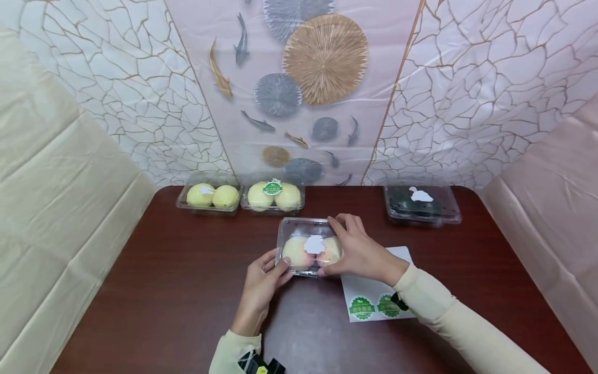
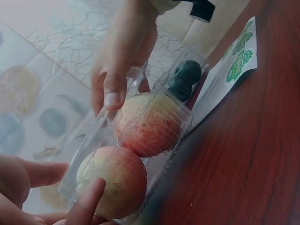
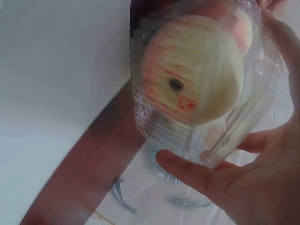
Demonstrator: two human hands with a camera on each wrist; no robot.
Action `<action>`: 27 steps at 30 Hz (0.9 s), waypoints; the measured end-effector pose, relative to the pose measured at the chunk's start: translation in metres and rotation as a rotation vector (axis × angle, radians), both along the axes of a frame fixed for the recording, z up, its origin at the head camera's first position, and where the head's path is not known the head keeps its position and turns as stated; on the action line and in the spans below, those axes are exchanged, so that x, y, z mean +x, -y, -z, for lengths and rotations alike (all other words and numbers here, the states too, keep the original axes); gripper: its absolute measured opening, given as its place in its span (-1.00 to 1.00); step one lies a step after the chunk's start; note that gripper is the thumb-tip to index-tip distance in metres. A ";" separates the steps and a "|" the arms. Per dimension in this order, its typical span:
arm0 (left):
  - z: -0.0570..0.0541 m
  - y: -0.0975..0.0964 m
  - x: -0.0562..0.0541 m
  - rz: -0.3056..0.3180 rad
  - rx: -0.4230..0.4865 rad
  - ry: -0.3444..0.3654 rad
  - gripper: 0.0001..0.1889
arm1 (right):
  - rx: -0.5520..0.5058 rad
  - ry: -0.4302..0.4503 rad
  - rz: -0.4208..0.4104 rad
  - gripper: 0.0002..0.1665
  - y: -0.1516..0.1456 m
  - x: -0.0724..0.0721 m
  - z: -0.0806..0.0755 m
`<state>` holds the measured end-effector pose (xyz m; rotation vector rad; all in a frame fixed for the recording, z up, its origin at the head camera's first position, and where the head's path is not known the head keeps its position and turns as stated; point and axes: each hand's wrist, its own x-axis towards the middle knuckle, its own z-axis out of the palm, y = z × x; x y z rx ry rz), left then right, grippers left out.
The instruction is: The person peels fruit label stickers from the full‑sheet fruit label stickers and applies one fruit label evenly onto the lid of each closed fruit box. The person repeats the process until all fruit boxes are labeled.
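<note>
A clear plastic clamshell box (image 1: pixel 288 234) with two peaches (image 1: pixel 297 252) inside is held between both hands over the middle of the table. My left hand (image 1: pixel 263 280) grips its left end, thumb on the near left corner; fingers and thumb also show at that end in the left wrist view. At the other end, my right hand (image 1: pixel 362 254) spans the box from its far edge to its near edge, fingers and thumb bent around it. A white patch (image 1: pixel 314 244) lies on the lid. One peach (image 3: pixel 197 70) shows through the plastic in the right wrist view.
A white sheet with green round stickers (image 1: pixel 362 307) lies beneath the right forearm. Along the back stand two clear boxes of yellow fruit (image 1: pixel 226 196) (image 1: pixel 287 197), one bearing a green sticker (image 1: pixel 272 187). A box of dark fruit (image 1: pixel 404 202) sits at the back right.
</note>
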<state>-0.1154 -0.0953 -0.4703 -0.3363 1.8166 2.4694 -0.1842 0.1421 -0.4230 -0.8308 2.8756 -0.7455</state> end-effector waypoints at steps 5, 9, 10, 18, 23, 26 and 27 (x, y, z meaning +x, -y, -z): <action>0.004 0.008 0.006 -0.029 0.040 0.012 -0.44 | 0.008 -0.008 0.021 0.51 0.007 0.008 0.005; 0.005 0.012 0.012 -0.049 0.045 0.026 -0.45 | -0.007 0.014 0.024 0.52 0.010 0.014 0.009; 0.005 0.013 0.013 -0.051 0.044 0.029 -0.46 | -0.009 0.022 0.023 0.51 0.011 0.015 0.010; 0.012 0.015 0.022 -0.021 0.032 0.045 -0.42 | -0.021 0.043 0.026 0.42 0.010 0.022 0.019; 0.013 0.018 0.025 -0.005 0.007 0.040 -0.43 | -0.081 0.121 0.043 0.37 0.008 0.027 0.020; 0.013 0.020 0.026 0.011 -0.081 0.014 -0.38 | -0.144 0.207 0.078 0.37 0.004 0.030 0.019; 0.012 0.020 0.025 0.014 -0.144 -0.004 -0.35 | -0.163 0.235 0.090 0.37 0.002 0.030 0.018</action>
